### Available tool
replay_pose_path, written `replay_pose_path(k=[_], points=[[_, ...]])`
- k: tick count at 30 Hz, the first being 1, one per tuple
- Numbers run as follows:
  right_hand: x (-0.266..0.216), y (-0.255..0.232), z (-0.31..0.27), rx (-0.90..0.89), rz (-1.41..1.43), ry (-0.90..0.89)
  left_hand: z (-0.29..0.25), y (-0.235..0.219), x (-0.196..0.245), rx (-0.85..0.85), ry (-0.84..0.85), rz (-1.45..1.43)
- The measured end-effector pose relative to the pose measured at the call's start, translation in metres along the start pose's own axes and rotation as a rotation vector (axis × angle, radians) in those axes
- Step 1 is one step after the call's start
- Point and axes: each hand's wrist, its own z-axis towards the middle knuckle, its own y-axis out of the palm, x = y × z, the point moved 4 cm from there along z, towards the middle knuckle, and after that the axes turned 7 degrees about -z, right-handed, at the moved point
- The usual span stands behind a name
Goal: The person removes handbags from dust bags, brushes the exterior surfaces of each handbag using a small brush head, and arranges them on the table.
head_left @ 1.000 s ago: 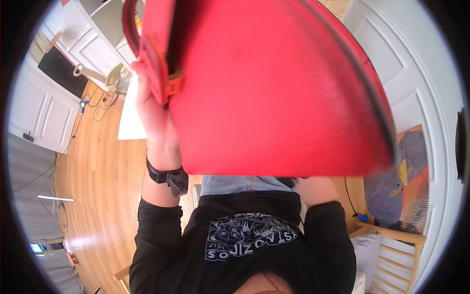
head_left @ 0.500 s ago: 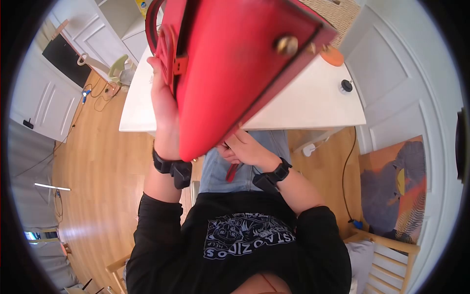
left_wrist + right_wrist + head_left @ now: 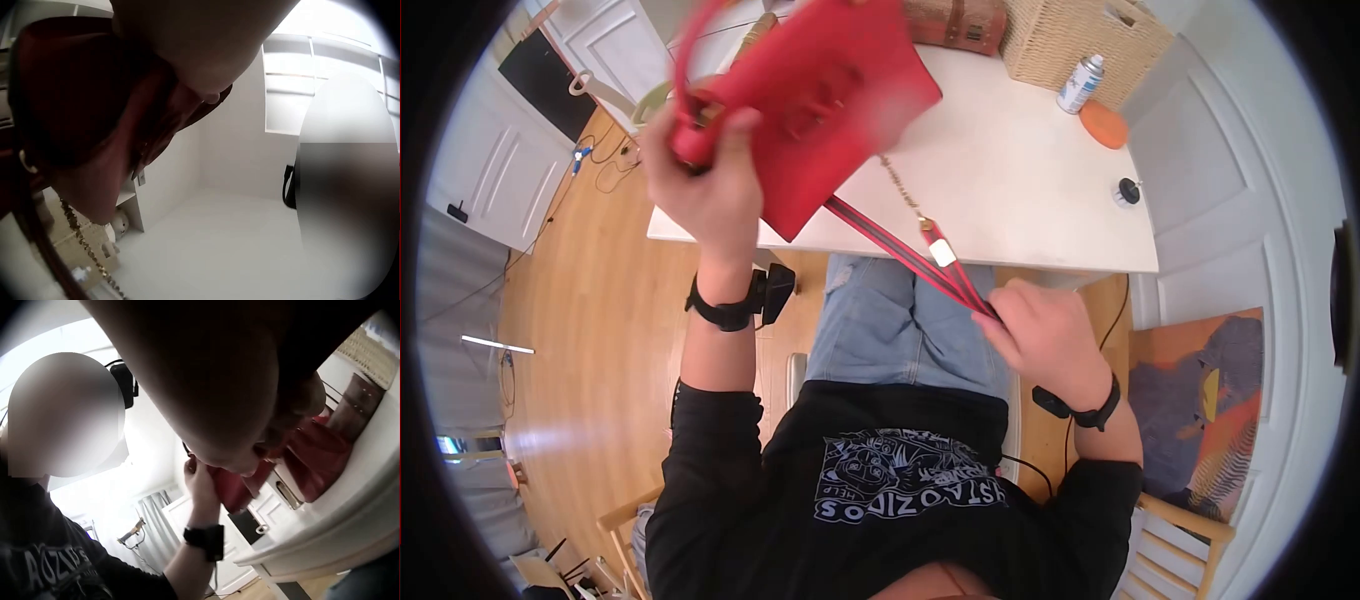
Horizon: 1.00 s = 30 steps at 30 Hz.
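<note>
My left hand point(image 3: 705, 190) grips a red handbag point(image 3: 840, 130) at its top edge, beside the base of the curved red handle point(image 3: 687, 75). The bag hangs tilted above the white table's near left part, slightly blurred. A red strap with a dark stripe point(image 3: 890, 243) runs from the bag's lower edge to my right hand point(image 3: 1050, 325), whose fingers are curled round it. A gold chain point(image 3: 903, 187) joins the strap near a shiny metal piece point(image 3: 942, 252). In the left wrist view, the bag point(image 3: 69, 94) looks dark, with the chain point(image 3: 87, 247) dangling below.
On the white table point(image 3: 1020, 190) stand a wicker basket point(image 3: 1065, 45), a brown case point(image 3: 965, 25), a spray can point(image 3: 1081, 85), an orange disc point(image 3: 1104, 126) and a small black-topped item point(image 3: 1128, 191). A colourful picture point(image 3: 1200, 400) leans at the right.
The bag has moved farther from the head camera and turned, showing its flat side. My right hand has come out from beneath it and moved right, holding the strap stretched out.
</note>
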Motion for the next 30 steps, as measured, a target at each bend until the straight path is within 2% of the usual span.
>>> replay_pose_path(k=[1,2,4,5,7,8,10,11,13,15,17,18,20,21,23,24,27,29,30], points=[[-0.004,-0.021,0.009,0.118,0.026,-0.062,-0.008,0.010,0.005,-0.027,0.050,-0.127],[-0.008,-0.041,0.017,0.236,0.055,-0.122,-0.017,0.017,0.009,-0.107,0.054,-0.123],[0.000,-0.061,0.030,0.220,0.392,0.107,-0.030,0.028,0.023,-0.249,0.061,-0.155],[0.003,-0.059,0.039,0.222,0.387,0.117,-0.035,0.033,0.030,-0.307,0.064,-0.194],[0.013,-0.057,0.057,0.424,0.895,0.057,-0.046,0.036,0.043,-0.368,0.023,-0.192],[0.019,-0.051,0.064,0.428,0.887,0.069,-0.049,0.040,0.053,-0.423,0.032,-0.188],[0.025,-0.026,0.078,0.141,1.601,0.164,-0.059,0.048,0.064,-0.474,0.025,-0.221],[0.021,-0.023,0.079,0.145,1.598,0.174,-0.064,0.049,0.067,-0.477,0.020,-0.230],[0.010,-0.025,0.080,0.341,1.685,0.134,-0.070,0.051,0.064,-0.424,-0.140,-0.185],[0.004,-0.017,0.078,0.395,1.620,0.085,-0.070,0.055,0.064,-0.424,-0.107,-0.185],[0.001,-0.018,0.078,0.513,1.214,0.091,-0.071,0.059,0.068,-0.441,0.052,-0.192],[-0.001,-0.017,0.080,0.516,1.213,0.098,-0.070,0.061,0.068,-0.446,0.049,-0.196],[-0.011,-0.026,0.083,0.590,0.509,0.036,-0.070,0.063,0.071,-0.468,0.173,-0.190],[-0.007,-0.026,0.085,0.594,0.507,0.037,-0.072,0.063,0.072,-0.468,0.176,-0.193],[0.001,-0.020,0.089,0.536,0.690,0.000,-0.079,0.062,0.069,-0.502,0.080,-0.248],[0.002,-0.021,0.093,0.531,0.689,-0.004,-0.080,0.063,0.067,-0.558,0.101,-0.258],[0.006,-0.027,0.099,0.467,0.740,0.032,-0.081,0.067,0.072,-0.501,0.121,-0.297],[0.008,-0.030,0.101,0.201,0.599,-0.056,-0.081,0.068,0.070,-0.464,0.125,-0.279],[0.013,-0.032,0.102,0.245,0.415,-0.219,-0.081,0.069,0.071,-0.499,0.201,-0.255]])
